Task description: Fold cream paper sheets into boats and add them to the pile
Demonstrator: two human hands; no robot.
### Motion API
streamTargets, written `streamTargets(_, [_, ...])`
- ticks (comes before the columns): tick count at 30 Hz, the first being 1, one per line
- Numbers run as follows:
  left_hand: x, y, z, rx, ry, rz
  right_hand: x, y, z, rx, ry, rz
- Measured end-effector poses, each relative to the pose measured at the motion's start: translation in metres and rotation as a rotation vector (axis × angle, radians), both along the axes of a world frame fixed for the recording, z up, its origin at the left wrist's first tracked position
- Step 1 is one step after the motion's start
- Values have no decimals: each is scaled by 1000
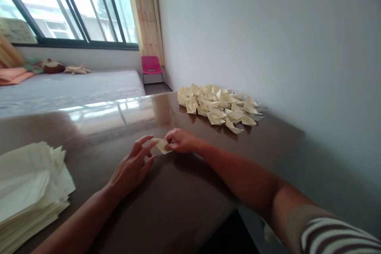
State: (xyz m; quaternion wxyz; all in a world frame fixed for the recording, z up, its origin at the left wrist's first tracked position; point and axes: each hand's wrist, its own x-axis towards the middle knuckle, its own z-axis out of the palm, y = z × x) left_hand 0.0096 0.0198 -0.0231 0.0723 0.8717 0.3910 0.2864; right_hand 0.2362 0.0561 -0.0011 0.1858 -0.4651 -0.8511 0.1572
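A small folded piece of cream paper [161,146] is between my hands, just above the brown table. My right hand [180,141] pinches its right side between thumb and fingers. My left hand [135,160] is at the paper's left edge with its fingers spread; the fingertips are close to the paper, and whether they touch it I cannot tell. Beyond my right hand lies a pile of folded paper boats [217,105]. To the left of my left hand is a stack of cream paper sheets [32,184].
The glossy brown table [143,214] meets a white wall [268,39] on the right. Past its far edge are a bed [113,83] with soft toys, a pink chair [151,65], a curtain [147,16] and a window [80,4].
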Motion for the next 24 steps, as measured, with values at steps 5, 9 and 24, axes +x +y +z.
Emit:
streamTargets(5, [-4, 19, -4, -7, -114, 224, 10, 14, 6, 188, 90, -270])
streamTargets(9, [-8, 24, -7, -26, -63, 161, 15, 30, 23, 218, 84, -330])
streamTargets(24, [-15, 36, -14, -62, 82, 224, 342, -35, 88, 172, -220, -1130])
